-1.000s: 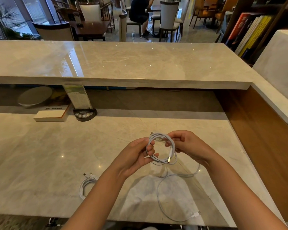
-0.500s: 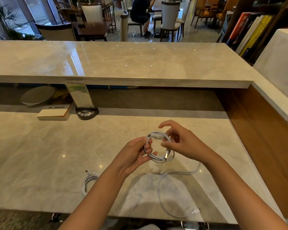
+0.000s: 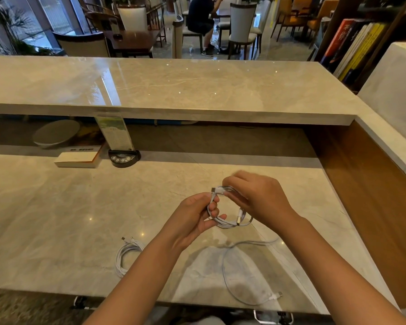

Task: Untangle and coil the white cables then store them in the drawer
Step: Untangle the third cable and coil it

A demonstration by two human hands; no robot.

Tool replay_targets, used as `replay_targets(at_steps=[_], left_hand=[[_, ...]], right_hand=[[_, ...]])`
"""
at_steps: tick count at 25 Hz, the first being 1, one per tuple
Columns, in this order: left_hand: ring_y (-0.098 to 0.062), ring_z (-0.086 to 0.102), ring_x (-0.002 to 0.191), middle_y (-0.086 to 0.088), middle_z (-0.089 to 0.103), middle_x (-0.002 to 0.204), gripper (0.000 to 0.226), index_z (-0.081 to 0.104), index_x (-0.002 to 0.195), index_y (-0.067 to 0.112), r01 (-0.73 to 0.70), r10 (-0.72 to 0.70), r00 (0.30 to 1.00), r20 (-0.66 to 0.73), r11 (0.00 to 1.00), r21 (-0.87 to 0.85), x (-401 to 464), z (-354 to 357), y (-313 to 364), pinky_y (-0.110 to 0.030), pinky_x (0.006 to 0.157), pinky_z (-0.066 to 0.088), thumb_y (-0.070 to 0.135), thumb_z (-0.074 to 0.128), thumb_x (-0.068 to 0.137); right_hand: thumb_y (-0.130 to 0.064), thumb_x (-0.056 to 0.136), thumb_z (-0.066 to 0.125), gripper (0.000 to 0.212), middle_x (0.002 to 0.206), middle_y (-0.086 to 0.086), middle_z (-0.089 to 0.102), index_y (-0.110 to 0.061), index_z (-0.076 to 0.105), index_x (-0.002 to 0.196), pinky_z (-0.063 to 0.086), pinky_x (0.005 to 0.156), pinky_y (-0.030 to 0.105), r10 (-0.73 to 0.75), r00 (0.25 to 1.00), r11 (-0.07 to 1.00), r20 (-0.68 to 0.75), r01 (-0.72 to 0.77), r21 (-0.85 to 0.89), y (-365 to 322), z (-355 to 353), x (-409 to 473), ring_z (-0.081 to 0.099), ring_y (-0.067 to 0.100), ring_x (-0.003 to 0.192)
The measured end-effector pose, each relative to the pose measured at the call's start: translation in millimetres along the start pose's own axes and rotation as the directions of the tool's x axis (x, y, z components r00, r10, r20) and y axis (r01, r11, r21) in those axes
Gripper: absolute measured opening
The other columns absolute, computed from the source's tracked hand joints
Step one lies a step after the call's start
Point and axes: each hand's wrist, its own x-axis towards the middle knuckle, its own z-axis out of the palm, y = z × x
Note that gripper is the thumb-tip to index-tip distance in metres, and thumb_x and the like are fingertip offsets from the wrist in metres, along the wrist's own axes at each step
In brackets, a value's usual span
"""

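Legible writing: none can be read. The cream-coloured rectangular box (image 3: 79, 158) at the back of the polished beige marble counter (image 3: 56, 219) carries a line of dark characters, too small to decipher. The clear upright acrylic sign holder (image 3: 115, 133) shows green-and-white printed matter, also unreadable; it stands in a black oval base with round buttons (image 3: 123, 158).

The thin white cable coil with a metal plug (image 3: 230, 219) is held above the counter, between both hands. The left hand (image 3: 193, 219) is clenched on the coil's left side, fingers passed through the loops. The right hand (image 3: 260, 200) pinches the coil's upper strands near a small white connector; its fingers are motion-blurred. The cable's loose white tail (image 3: 225, 270) runs down from the coil onto the counter in a wide open curve and ends in a small plug near the front edge.

A second white cable, already wound into an oval bundle (image 3: 124, 254), lies flat on the counter beside the left forearm. Cable jackets appear smooth and matte; the counter surface is glossy and veined.
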Motion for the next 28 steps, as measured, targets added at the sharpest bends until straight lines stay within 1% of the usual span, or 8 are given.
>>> replay_targets(at_steps=[4,7,10,13,17,20,23,28], left_hand=[[-0.008,0.045,0.05,0.0,0.043,0.057,0.025,0.056,0.079,0.008,-0.026,0.027,1.0,-0.016,0.998,0.064,-3,2,5,-0.033,0.077,0.056,0.008,0.039,0.096],[-0.01,0.045,0.053,0.0,0.044,0.059,0.025,0.057,0.077,0.008,-0.065,0.067,0.998,-0.004,0.98,0.186,-8,9,4,-0.038,0.084,0.055,0.009,0.041,0.096],[-0.01,0.045,0.054,0.0,0.045,0.059,0.026,0.057,0.076,0.008,-0.118,0.123,0.992,-0.007,0.968,0.222,-8,17,3,-0.036,0.081,0.056,0.009,0.04,0.096],[-0.009,0.046,0.053,-0.001,0.046,0.058,0.024,0.058,0.077,0.008,-0.138,0.144,0.987,-0.071,0.987,0.08,-4,14,5,-0.035,0.078,0.056,0.009,0.041,0.095],[-0.009,0.048,0.052,-0.001,0.048,0.058,0.025,0.058,0.079,0.008,-0.162,0.166,0.979,-0.121,0.986,0.046,-2,6,7,-0.037,0.082,0.056,0.009,0.04,0.096],[-0.01,0.048,0.053,-0.001,0.048,0.057,0.025,0.059,0.08,0.007,-0.135,0.149,0.981,-0.12,0.984,0.119,-4,8,6,-0.034,0.078,0.058,0.009,0.04,0.096],[-0.01,0.046,0.053,0.0,0.047,0.057,0.024,0.059,0.08,0.006,-0.085,0.094,0.99,-0.104,0.992,0.091,-5,5,6,-0.03,0.072,0.058,0.007,0.04,0.095],[-0.008,0.048,0.049,0.001,0.047,0.055,0.024,0.059,0.08,0.006,0.01,-0.01,0.998,-0.058,1.0,-0.002,-6,-3,0,-0.026,0.06,0.056,0.007,0.042,0.096]], right_hand=[[-0.021,0.078,0.072,0.007,0.097,0.009,0.061,-0.018,0.067,0.082,0.032,0.065,0.027,-0.048,0.992,0.999,-0.113,0.045,-0.025,-2,-1,6,0.05,0.022,0.081],[-0.021,0.076,0.073,0.011,0.093,0.005,0.059,-0.017,0.068,0.084,0.031,0.067,0.022,0.014,0.998,0.984,-0.057,-0.004,0.177,-8,-6,16,0.044,0.015,0.085],[-0.026,0.081,0.069,0.012,0.096,-0.006,0.053,-0.02,0.066,0.091,0.038,0.074,0.025,0.145,0.987,0.935,0.074,-0.161,0.316,-12,-15,34,0.042,0.009,0.091],[-0.041,0.081,0.066,0.033,0.105,-0.007,0.052,-0.026,0.059,0.109,0.042,0.067,0.018,0.361,0.915,0.826,0.183,-0.404,0.394,-7,-20,27,0.05,0.008,0.088],[-0.048,0.077,0.067,0.039,0.092,-0.008,0.058,-0.026,0.058,0.107,0.047,0.067,0.026,0.551,0.771,0.752,0.319,-0.625,0.209,-14,-18,7,0.056,0.01,0.081],[-0.031,0.079,0.068,0.026,0.085,0.0,0.068,-0.019,0.062,0.102,0.054,0.068,0.031,0.561,0.757,0.759,0.336,-0.632,0.156,-21,-14,8,0.062,0.014,0.073],[-0.012,0.081,0.065,0.018,0.079,0.005,0.072,-0.013,0.068,0.098,0.057,0.065,0.028,0.475,0.708,0.716,0.523,-0.656,0.238,-14,-22,9,0.067,0.011,0.062],[-0.012,0.077,0.067,0.009,0.073,0.009,0.072,-0.013,0.073,0.084,0.049,0.057,0.025,0.414,0.638,0.608,0.649,-0.725,0.325,-2,-24,5,0.061,0.013,0.06]])
